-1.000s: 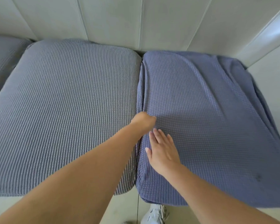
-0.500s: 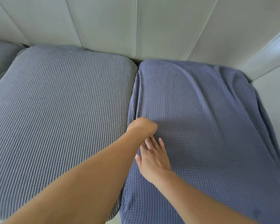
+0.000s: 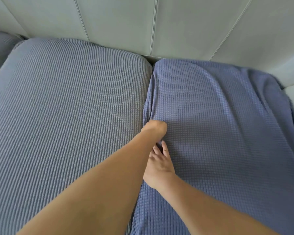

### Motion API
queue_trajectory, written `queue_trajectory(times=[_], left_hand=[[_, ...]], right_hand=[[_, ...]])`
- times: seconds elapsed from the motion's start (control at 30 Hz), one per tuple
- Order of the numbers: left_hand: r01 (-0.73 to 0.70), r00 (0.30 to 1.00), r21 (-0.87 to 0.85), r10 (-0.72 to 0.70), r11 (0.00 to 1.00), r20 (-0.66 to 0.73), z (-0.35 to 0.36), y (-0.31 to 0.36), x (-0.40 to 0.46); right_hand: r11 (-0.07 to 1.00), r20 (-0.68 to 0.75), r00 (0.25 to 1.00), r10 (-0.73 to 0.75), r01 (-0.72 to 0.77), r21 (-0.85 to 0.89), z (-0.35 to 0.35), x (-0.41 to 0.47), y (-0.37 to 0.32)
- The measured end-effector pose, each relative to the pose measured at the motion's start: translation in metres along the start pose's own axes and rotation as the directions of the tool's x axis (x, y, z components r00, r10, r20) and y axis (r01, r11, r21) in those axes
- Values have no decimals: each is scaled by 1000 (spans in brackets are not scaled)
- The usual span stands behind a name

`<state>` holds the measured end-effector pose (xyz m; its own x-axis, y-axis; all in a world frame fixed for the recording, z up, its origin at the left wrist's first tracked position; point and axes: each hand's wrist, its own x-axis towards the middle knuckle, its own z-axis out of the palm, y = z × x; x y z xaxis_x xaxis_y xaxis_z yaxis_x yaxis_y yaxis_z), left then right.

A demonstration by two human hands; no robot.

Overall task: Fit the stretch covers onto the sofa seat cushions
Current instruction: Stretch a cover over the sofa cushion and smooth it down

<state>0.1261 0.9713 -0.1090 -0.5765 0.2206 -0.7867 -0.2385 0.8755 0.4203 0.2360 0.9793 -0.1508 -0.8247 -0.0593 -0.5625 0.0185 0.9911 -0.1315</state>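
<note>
left hand fingers hidden in cushion gap | right hand flat on loose cover

2 cushions abreast before backrest

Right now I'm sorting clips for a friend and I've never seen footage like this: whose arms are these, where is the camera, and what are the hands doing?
There is no machine here. The camera is worn on a person's head and looks down along their own bare arms at a sofa. The seat cushion on the left has a grey-blue cover pulled smooth. The cover on the right cushion is bluer and lies in loose folds. The left hand is at the gap between the cushions; its fingers are hidden, so whether it grips cloth cannot be told. The right hand lies on the loose cover, fingers straight. Behind is the pale sofa back.
</note>
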Motion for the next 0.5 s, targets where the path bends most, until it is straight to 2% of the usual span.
queue_trajectory(times=[0.03, 0.1, 0.13, 0.2, 0.23, 0.33, 0.43, 0.5], left_hand=[[20, 999, -33, -19, 999, 28, -5, 2, 4], [88, 993, -279, -63, 956, 97, -15, 4, 3], [42, 990, -270, -4, 962, 140, -23, 5, -3], [44, 995, -314, -14, 948, 95, -44, 2, -7], [35, 999, -304, -24, 952, 42, -53, 1, -6], [-49, 990, -128, 31, 991, -136, -73, 3, 11], [-75, 993, -4, 75, 997, -93, -69, 5, 28], [-57, 996, 9, 58, 998, -61, -62, 1, 32]], right_hand=[[1000, 5, 1000, -2, 2, -22, -1, 1, 1], [1000, 19, 1000, 11, -11, -2, -8, -6, -1], [1000, 9, 1000, 16, -16, 18, -15, -9, -3], [995, -76, 996, 52, -45, 92, -28, -14, -6], [993, -114, 992, 61, -49, 106, -33, -13, -8], [993, -149, 985, 85, -71, 94, -45, 8, -8], [992, -74, 990, 121, -119, 31, -47, 33, -4], [989, -27, 989, 146, -147, -19, -43, 39, -4]])
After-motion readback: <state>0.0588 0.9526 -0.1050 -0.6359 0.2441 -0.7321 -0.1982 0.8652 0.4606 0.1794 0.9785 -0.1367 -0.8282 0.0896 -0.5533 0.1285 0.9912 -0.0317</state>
